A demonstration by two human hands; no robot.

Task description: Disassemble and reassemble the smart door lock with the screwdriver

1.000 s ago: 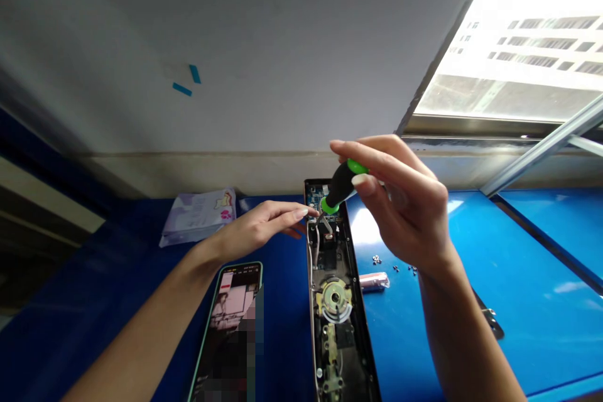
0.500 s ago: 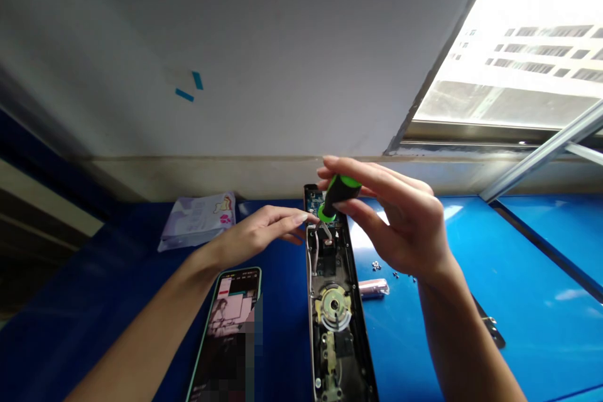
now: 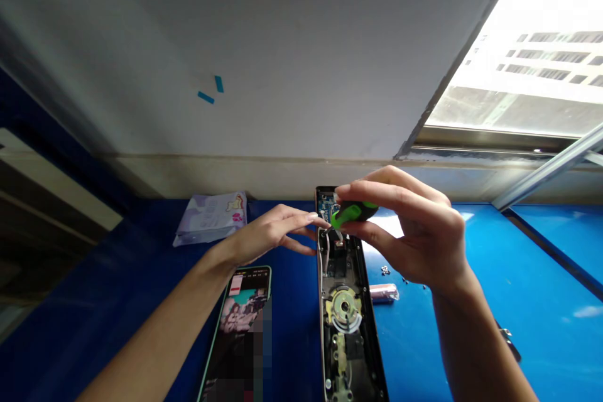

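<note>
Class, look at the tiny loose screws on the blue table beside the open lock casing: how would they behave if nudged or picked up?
The screws look tiny, so probably light and fiddly to pinch. The table looks glossy, so a nudge would likely scatter them. Being separate, they would not move together.

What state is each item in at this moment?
Long black lock body: cover off, internals exposed, flat on blue table.
Green-and-black screwdriver: gripped by right hand, tip at the lock's upper part.
Left hand: open, fingers touching lock's edge.
Mint-cased smartphone: screen lit, lying flat.
Small silver screws: loose on table.
</note>
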